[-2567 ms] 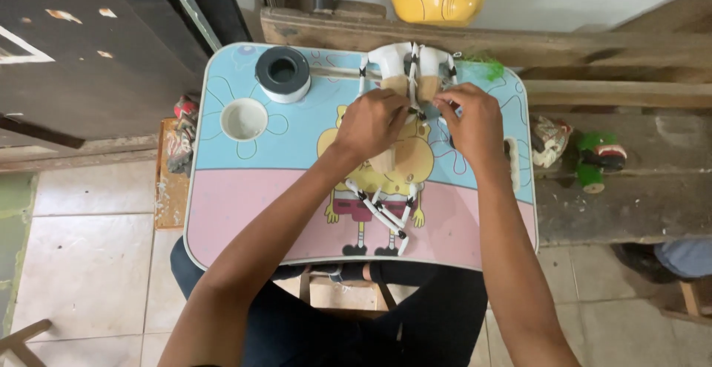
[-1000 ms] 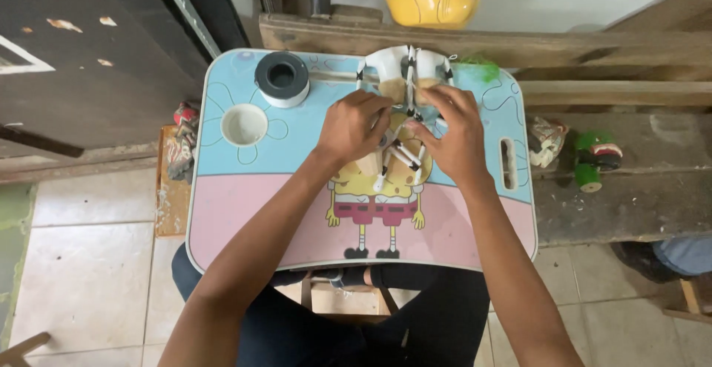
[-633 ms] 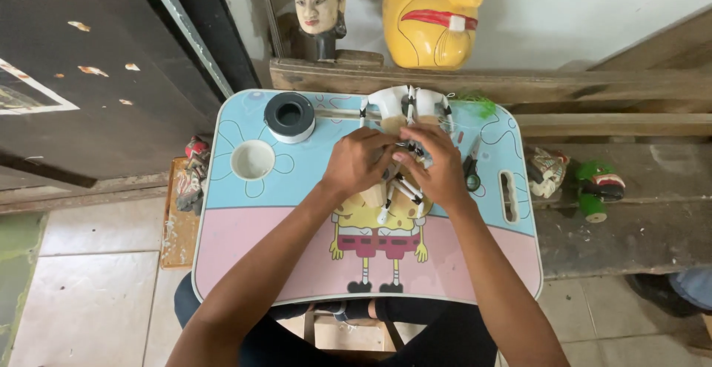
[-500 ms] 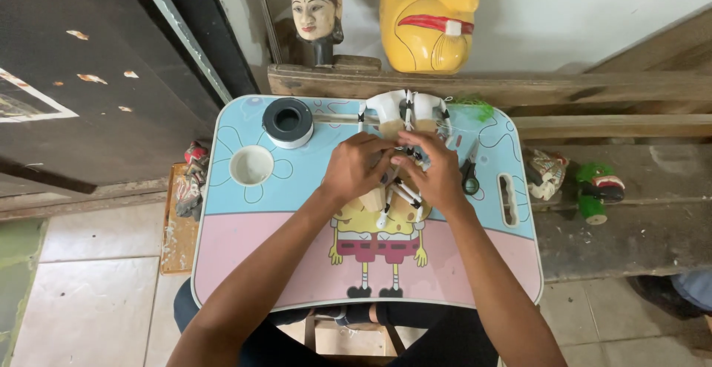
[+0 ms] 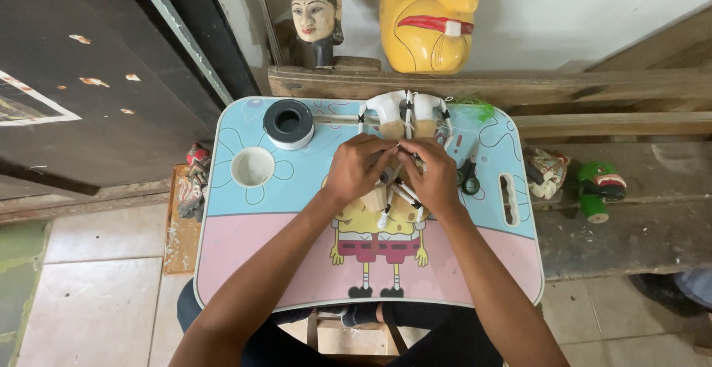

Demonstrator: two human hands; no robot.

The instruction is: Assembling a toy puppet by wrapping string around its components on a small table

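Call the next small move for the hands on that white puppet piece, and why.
Probably keep both hands pinched on the puppet and finish the join at the fingertips before letting go. The left hand and right hand meet over its middle on the table, with loose white limbs hanging below. The scissors lie just right of the right hand, within easy reach if trimming follows.

A single head-worn camera looks steeply down, close over the small lap table (image 5: 245, 263), wall and masks along the frame's top.
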